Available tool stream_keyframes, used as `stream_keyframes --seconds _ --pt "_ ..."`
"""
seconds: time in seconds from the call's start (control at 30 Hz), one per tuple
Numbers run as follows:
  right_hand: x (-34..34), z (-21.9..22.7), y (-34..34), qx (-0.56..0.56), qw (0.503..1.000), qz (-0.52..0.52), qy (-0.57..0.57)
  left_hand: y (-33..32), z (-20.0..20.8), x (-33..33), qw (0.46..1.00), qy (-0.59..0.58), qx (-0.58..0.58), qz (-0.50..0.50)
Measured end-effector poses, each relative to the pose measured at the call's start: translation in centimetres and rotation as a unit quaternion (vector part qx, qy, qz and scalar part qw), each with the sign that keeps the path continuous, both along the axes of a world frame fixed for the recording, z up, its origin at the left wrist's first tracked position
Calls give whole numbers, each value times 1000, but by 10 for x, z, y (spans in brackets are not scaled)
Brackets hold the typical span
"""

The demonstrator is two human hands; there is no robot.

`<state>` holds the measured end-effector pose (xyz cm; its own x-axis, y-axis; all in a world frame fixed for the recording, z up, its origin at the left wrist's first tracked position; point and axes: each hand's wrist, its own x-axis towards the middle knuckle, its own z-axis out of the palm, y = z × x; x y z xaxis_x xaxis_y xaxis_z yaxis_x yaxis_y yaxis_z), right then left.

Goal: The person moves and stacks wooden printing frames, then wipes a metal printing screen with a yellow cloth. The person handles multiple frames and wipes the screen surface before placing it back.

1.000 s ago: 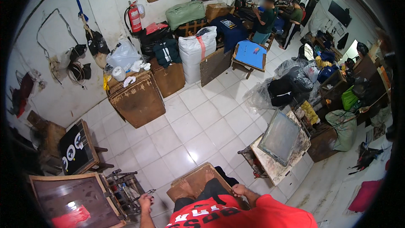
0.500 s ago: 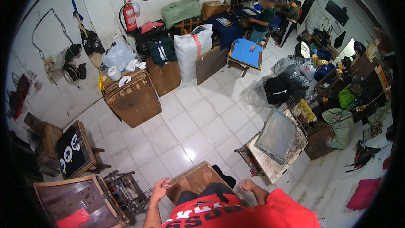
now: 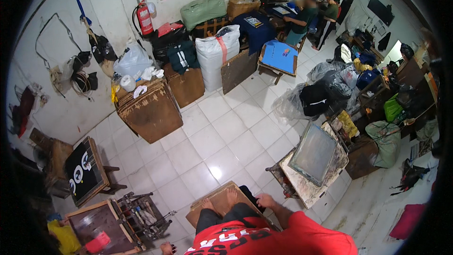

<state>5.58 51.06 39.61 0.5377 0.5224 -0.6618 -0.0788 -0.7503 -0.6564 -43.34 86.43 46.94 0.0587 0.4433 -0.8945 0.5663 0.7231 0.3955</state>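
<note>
My left hand (image 3: 168, 248) is low at the picture's bottom edge, partly cut off. Its fingers look loosely apart and nothing shows in them. It is nearest to the metal clamp stand (image 3: 144, 215) of a wooden-framed screen (image 3: 96, 226). My right hand (image 3: 266, 201) is beside my right knee, fingers curled in, right at the edge of a bunched black cloth (image 3: 249, 194). Whether it grips that cloth is too small to tell. My bare feet rest on a brown board (image 3: 214, 198) in front of me.
To the right, a framed screen (image 3: 314, 156) lies on a stained table (image 3: 325, 186). A black printed panel (image 3: 82, 172) stands at left. Stacked brown boards (image 3: 151, 120) and a white sack (image 3: 217, 56) line the wall. Plastic bags (image 3: 330, 87) are heaped at right; people (image 3: 306, 14) work at the back.
My left hand has dropped from beside the brown board to the bottom edge. My right hand has come closer to the black cloth. The lower-left screen has shifted, and yellow material now shows beside it.
</note>
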Motion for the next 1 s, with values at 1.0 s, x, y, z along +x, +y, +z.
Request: stream_keyframes --seconds 1.0 --pt "2 50 -15 -57 981 -158 101 -20 -20 78 992 18 -43 -121"
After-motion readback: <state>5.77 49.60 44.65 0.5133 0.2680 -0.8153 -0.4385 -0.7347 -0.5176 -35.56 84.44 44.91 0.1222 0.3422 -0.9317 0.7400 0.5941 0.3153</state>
